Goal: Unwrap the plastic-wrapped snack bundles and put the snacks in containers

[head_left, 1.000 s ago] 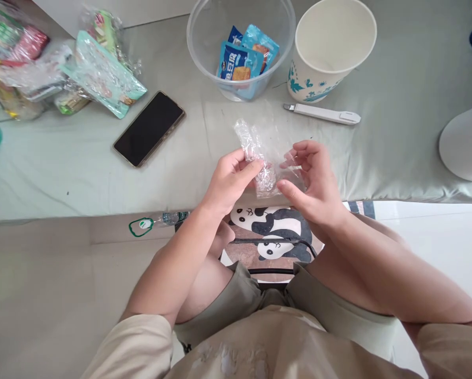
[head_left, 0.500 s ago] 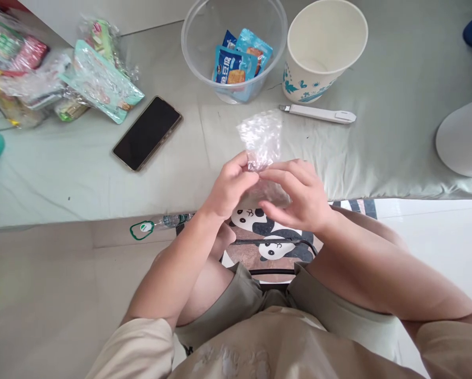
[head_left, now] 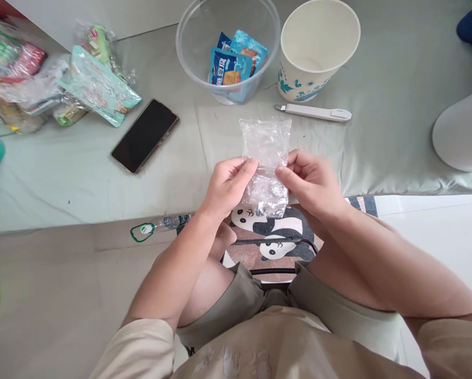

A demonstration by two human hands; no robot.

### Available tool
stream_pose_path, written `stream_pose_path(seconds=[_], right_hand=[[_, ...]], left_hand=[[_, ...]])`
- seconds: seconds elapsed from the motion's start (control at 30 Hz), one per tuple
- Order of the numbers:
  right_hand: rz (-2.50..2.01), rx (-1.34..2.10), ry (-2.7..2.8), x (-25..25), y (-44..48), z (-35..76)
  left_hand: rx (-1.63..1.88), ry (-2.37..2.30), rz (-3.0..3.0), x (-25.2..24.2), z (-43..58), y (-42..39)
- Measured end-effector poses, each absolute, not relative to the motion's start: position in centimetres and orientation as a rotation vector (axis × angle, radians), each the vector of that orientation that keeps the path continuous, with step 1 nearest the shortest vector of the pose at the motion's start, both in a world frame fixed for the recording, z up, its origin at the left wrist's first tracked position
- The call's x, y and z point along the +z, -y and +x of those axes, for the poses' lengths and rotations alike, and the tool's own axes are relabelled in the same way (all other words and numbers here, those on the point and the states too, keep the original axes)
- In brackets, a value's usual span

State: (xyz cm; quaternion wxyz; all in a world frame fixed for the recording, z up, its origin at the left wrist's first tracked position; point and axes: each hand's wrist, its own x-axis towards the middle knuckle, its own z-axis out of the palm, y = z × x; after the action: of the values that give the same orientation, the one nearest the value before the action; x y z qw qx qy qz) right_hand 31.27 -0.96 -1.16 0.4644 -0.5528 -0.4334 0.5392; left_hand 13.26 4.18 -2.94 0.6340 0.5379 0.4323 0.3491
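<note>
A clear, wrinkled plastic bag (head_left: 266, 142) is stretched flat between my hands at the front edge of the cloth-covered surface. My left hand (head_left: 232, 184) pinches its left side between thumb and fingers. On the right side, my right hand (head_left: 309, 179) grips the bag the same way. Beyond the bag lies a white utility knife (head_left: 314, 112). Behind it stand a white paper tub (head_left: 310, 79) with a blue leaf pattern and a clear plastic bowl (head_left: 188, 68) holding several blue snack packets (head_left: 230, 68).
A black phone (head_left: 144, 136) lies left of the bag. Wrapped packages (head_left: 101, 87) are piled at the far left. A white cylindrical object (head_left: 459, 134) is at the right edge. A bottle (head_left: 174, 221) is below the surface's front edge.
The bag, bunched before, is now spread out. My right hand has closed its loosely spread fingers on the bag's right side, and my left hand still holds the left side.
</note>
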Motion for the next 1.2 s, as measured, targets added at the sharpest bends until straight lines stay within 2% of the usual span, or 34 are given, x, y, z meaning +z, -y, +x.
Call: stream_pose_path(seconds=[0.2,0.47,0.6,0.7,0.87,1.07,1.2], right_hand=[[-1.251,1.482,0.992,-1.2,1.3,31.3],[-1.250,1.246,1.027,-2.8,1.1,32.2],[-1.291,1.226,1.156,-2.9,1.0,32.0],[-1.271,1.278,1.049,-2.7,0.9,31.4],[-1.329,1.353,1.075,-2.5,0.7,30.9],[-1.422,1.108,1.174,-1.5,0.4,31.2],[-1.556,0.446,1.245,1.3,-1.6,33.6]], left_hand=[[0.728,-0.936,1.228,-3.1,12.9,-4.3],[0.648,-0.798,1.088,-2.0,12.9,-4.8],[0.678,-0.833,1.235,-2.0,13.0,-4.8],[0.717,-0.895,1.363,-2.2,13.2,-4.6],[0.806,-0.899,1.353,-2.4,13.5,-4.4],[0.820,-0.891,1.208,-2.5,12.9,-5.0],[0.844,-0.876,1.124,-2.4,12.2,-5.7]])
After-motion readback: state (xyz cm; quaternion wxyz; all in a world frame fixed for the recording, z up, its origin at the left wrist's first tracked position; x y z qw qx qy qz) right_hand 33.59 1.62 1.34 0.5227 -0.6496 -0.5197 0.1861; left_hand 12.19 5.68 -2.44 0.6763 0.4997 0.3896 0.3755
